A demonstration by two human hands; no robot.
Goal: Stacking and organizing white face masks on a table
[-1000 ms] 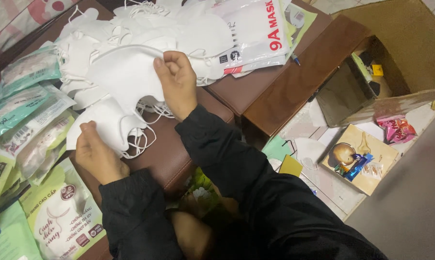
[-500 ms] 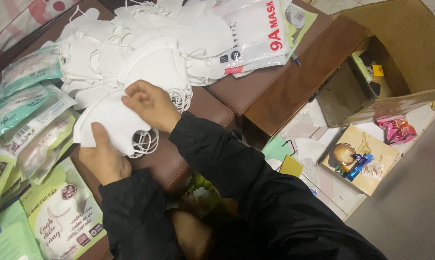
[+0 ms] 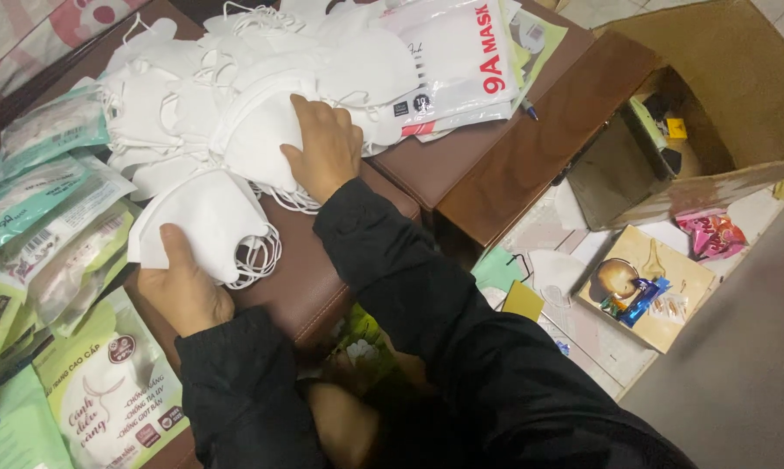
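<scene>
My left hand (image 3: pixel 179 291) grips a small stack of folded white masks (image 3: pixel 202 227), thumb on top and fingers closed underneath, holding it just above the near edge of the brown cushioned seat (image 3: pixel 309 282). The elastic ear loops (image 3: pixel 257 256) hang loose off the stack's right side. My right hand (image 3: pixel 322 148) lies palm down with the fingers curled over one mask on the big loose heap of white masks (image 3: pixel 235 95) that covers the seat's far left part; it presses and hooks that mask, not yet lifted clear.

I judge tangling to be the main risk: the heap's loops cross one another, so pulling one mask could drag neighbours along and spill them over the near edge to the floor. The stack could also fan out if my thumb slackens, since the masks are slick and only pinched at one end. Sealed mask packets (image 3: pixel 49 217) crowd the left edge, touching the heap, and a sweep of my sleeve (image 3: pixel 235 391) could push them off. The open cardboard box (image 3: pixel 713 122) stands well apart to the right.
</scene>
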